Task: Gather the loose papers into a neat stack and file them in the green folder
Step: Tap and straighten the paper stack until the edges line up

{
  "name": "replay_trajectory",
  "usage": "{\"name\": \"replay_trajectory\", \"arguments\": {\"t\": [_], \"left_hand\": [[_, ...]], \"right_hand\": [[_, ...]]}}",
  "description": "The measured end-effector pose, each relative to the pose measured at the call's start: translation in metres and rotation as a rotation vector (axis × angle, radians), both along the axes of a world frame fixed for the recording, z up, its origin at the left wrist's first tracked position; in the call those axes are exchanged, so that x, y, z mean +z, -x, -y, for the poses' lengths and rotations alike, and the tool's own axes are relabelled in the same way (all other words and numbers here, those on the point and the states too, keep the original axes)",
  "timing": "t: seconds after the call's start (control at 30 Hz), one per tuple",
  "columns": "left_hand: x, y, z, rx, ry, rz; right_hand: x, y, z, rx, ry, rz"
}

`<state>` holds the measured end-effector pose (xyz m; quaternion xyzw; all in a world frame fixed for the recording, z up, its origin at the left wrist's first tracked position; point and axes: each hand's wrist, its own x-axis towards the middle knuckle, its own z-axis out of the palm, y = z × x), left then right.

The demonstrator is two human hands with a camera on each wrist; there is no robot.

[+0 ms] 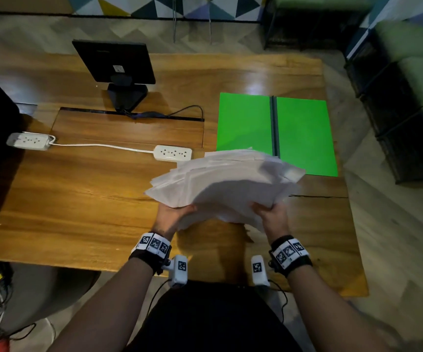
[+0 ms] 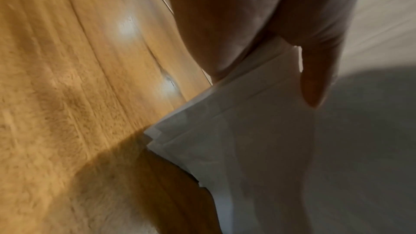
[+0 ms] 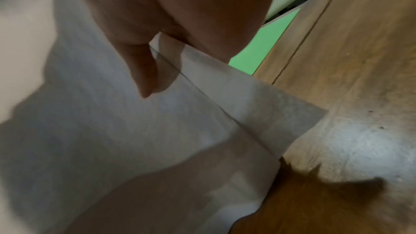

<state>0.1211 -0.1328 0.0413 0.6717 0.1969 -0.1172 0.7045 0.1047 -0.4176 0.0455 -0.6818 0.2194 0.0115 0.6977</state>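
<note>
Both hands grip the papers (image 1: 227, 185) above the table (image 1: 78, 189).
Left hand (image 1: 171, 218) and right hand (image 1: 274, 217) clasp the uneven bundle's near edge; green folder (image 1: 276, 133) lies open at one o'clock beyond it.

papers (image 1: 227, 182) above table (image 1: 78, 189), folder (image 1: 276, 133) behind, monitor (image 1: 115, 62) far-left

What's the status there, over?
Both hands, left and right, grip the uneven white paper stack. Open green folder beyond, unobstructed.
</note>
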Motion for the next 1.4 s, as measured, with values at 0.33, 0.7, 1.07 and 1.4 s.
{"name": "replay_trajectory", "arguments": {"t": [0.33,0.7,1.07,1.4], "left_hand": [[0.003,0.000,0.017,-0.018,0.020,0.004],[0.010,-0.002,0.004,-0.221,-0.037,0.095],[0.007,-0.002,0.010,-0.311,-0.010,0.086],[-0.001,0.019,0.024,-0.094,0.091,0.038]], "right_hand": [[0.004,-0.001,0.001,0.079,-0.189,-0.063],[0.012,0.005,0.030,0.236,-0.207,-0.027],[0.010,0.007,0.017,0.244,-0.200,0.029],[0.006,0.023,-0.008,0.080,-0.093,-0.008]]}}
